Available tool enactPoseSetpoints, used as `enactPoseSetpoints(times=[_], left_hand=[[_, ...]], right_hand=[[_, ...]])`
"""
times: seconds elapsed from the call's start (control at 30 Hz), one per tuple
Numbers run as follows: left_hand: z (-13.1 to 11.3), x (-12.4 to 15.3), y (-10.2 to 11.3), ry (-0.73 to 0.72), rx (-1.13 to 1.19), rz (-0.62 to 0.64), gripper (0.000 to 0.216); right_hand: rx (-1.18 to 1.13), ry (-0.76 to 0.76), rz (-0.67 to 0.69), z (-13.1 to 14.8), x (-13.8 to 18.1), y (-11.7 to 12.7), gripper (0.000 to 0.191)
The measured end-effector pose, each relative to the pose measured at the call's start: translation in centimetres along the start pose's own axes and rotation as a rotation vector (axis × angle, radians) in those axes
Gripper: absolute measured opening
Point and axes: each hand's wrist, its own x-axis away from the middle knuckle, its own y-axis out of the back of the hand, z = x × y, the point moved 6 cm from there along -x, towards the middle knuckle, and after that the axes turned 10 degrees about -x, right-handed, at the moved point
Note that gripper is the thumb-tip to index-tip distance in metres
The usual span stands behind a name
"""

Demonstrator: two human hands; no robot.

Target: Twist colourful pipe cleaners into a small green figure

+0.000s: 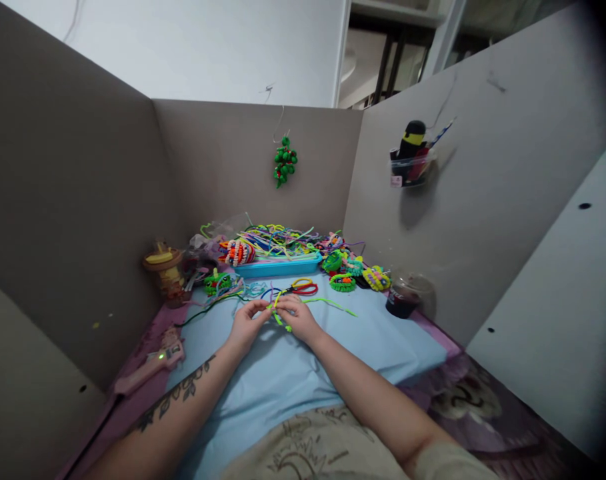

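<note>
Over the middle of the light blue cloth [353,347], my left hand [249,325] and my right hand [299,319] meet with bent fingers. Between them they pinch lime green pipe cleaners [279,320]. One long green strand [333,305] trails out to the right past my right hand. Yellow and purple bits rise at the fingertips; how they are joined is too small to tell. Just beyond the fingers lie scissors [303,287] with red and yellow handles. A dark green pipe cleaner [207,311] lies left of my left hand.
A blue tray [280,268] heaped with pipe cleaners stands at the back. Finished woven pieces [343,283] lie to its right. A pink glue gun [153,369] with a lit green light rests at left. A dark drink cup [403,300] stands right, a lidded cup [169,277] left.
</note>
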Motion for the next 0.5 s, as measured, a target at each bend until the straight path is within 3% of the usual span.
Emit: enactPoseSetpoints(times=[0.3, 0.5], left_hand=[[0.7, -0.5, 0.8, 0.078, 0.073, -0.08, 0.036], [0.2, -0.2, 0.2, 0.034, 0.056, -0.053, 0.033]], right_hand=[[0.099, -0.035, 0.131, -0.6, 0.4, -1.0, 0.05], [0.101, 0.073, -0.074, 1.4, 0.4, 0.1, 0.017]])
